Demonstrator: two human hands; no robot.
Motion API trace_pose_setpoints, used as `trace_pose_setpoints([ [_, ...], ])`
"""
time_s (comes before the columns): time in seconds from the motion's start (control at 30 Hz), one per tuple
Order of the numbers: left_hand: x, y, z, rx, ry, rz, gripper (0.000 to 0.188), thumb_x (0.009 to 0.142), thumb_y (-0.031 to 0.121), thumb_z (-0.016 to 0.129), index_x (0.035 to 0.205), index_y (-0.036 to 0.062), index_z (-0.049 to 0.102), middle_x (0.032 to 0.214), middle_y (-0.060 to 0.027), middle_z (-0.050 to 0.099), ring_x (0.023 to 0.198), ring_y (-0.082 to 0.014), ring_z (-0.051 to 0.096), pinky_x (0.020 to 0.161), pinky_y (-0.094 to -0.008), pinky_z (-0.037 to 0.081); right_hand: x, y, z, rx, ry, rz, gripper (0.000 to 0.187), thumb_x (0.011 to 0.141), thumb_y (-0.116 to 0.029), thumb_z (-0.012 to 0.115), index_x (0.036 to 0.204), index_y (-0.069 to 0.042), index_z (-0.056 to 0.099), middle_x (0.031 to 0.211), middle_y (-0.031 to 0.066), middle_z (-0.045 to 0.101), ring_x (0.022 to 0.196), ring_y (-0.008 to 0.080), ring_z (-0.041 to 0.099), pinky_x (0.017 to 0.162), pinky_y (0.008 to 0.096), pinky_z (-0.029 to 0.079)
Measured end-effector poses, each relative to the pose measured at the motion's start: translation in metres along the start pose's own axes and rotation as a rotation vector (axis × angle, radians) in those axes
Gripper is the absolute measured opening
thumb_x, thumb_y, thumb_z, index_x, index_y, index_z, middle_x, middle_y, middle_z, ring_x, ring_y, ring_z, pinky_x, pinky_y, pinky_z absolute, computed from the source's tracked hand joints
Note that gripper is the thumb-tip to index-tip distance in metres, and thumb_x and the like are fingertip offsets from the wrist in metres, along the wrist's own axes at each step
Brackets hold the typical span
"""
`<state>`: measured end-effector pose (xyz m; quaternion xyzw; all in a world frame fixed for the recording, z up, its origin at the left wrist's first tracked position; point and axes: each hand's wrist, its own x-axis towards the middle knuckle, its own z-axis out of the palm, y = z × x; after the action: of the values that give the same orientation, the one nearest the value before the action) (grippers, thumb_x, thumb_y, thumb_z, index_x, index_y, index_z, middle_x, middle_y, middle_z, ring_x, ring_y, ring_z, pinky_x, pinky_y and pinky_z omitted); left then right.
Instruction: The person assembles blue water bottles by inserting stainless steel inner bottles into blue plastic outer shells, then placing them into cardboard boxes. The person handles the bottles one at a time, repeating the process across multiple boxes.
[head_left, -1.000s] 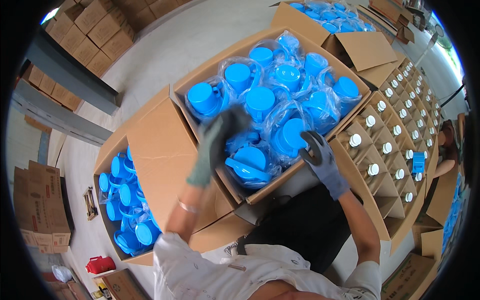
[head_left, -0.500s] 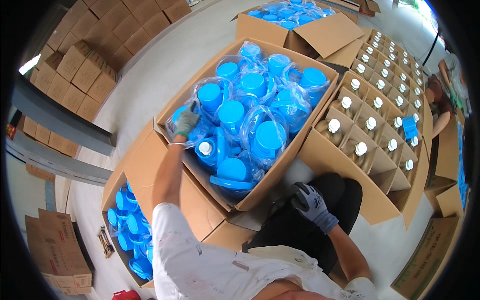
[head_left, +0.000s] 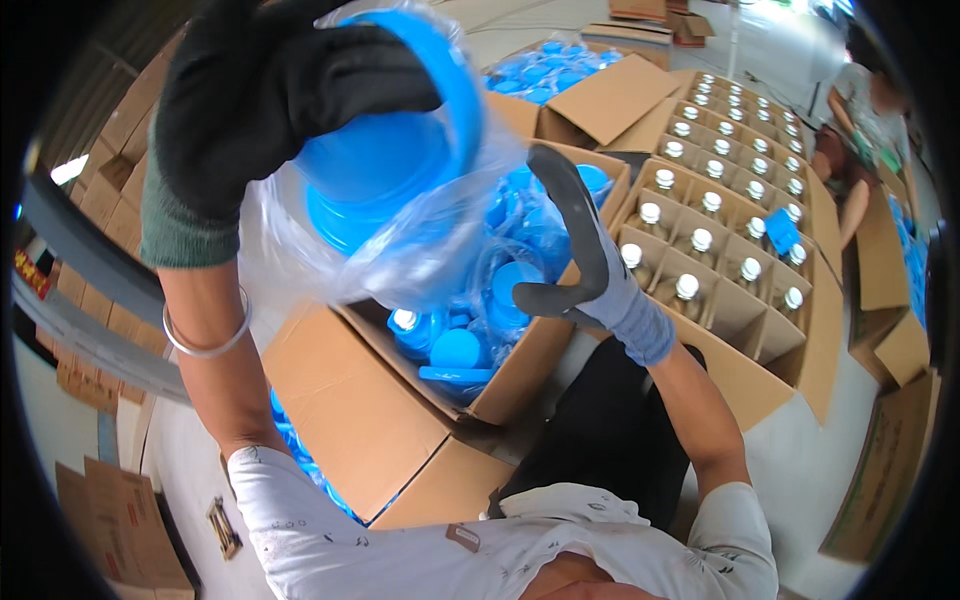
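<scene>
My left hand (head_left: 265,110), in a dark glove with a green cuff, is raised close to the camera. Its fingers wrap round the loop handle of a blue plastic jug (head_left: 375,165), which hangs inside a loose clear plastic bag (head_left: 400,270). To the right of the bag, my right hand (head_left: 590,255) wears a grey and pale blue glove; thumb and fingers are spread and hold nothing. Beneath both hands is an open cardboard box (head_left: 545,355) packed with bagged blue jugs (head_left: 460,350). One blue jug there has a white cap (head_left: 404,318).
A divided carton (head_left: 735,385) of white-capped bottles (head_left: 685,287) stands at right, with a small blue piece (head_left: 781,231) on top. Farther back is another box of blue items (head_left: 555,72). A co-worker (head_left: 850,130) sits at far right. Grey metal bars (head_left: 90,250) cross the left.
My left hand has come up out of the box toward the camera with the bagged blue jug. My right hand has risen from my lap to beside the bag and opened.
</scene>
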<state>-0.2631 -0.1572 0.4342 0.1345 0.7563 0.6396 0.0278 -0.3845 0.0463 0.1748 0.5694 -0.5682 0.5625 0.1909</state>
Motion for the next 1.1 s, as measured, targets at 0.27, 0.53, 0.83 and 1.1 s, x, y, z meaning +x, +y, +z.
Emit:
trace_pose_setpoints([
  [0.27, 0.067, -0.095, 0.066, -0.247, -0.259, 0.432, 0.067, 0.099, 0.041, 0.035, 0.146, -0.0001, 0.008, 0.145, -0.0338, 0.019, 0.132, -0.0429, 0.032, 0.11, -0.0457, 0.029, -0.15, -0.046, -0.1, 0.388, 0.204, 0.732, 0.108, 0.061, -0.023, 0.086, 0.146, -0.008, 0.021, 0.142, 0.0109, 0.038, 0.124, 0.0238, 0.044, 0.109, 0.038, 0.031],
  [0.53, 0.068, -0.14, 0.241, -0.396, -0.323, 0.452, 0.048, 0.095, 0.02, 0.046, 0.14, 0.0099, 0.031, 0.137, -0.0245, 0.039, 0.12, -0.0436, 0.046, 0.103, -0.0539, 0.038, -0.174, -0.12, -0.182, 0.242, 0.379, 0.663, 0.069, 0.091, -0.036, 0.057, 0.144, -0.003, 0.027, 0.142, 0.0131, 0.038, 0.13, 0.0227, 0.039, 0.109, 0.038, 0.033],
  [0.83, 0.165, -0.144, 0.218, -0.187, -0.596, -0.239, 0.044, 0.098, 0.029, 0.044, 0.126, -0.0046, 0.048, 0.121, -0.02, 0.058, 0.094, -0.029, 0.066, 0.084, -0.0309, 0.055, -0.16, -0.089, -0.174, -0.013, 0.265, 0.73, 0.039, 0.091, -0.019, 0.059, 0.124, 0.0, 0.054, 0.116, 0.0115, 0.06, 0.104, 0.0194, 0.058, 0.09, 0.0308, 0.048],
  [1.1, 0.147, -0.232, 0.187, 0.115, -0.563, 0.177, 0.047, 0.095, 0.03, 0.051, 0.136, 0.0086, 0.045, 0.136, -0.0084, 0.049, 0.125, -0.0193, 0.045, 0.104, -0.0334, 0.039, -0.195, -0.032, -0.159, 0.68, 0.631, 0.985, 0.041, 0.091, -0.02, 0.059, 0.127, -0.002, 0.052, 0.101, 0.0051, 0.061, 0.092, 0.0135, 0.058, 0.081, 0.0289, 0.05],
])
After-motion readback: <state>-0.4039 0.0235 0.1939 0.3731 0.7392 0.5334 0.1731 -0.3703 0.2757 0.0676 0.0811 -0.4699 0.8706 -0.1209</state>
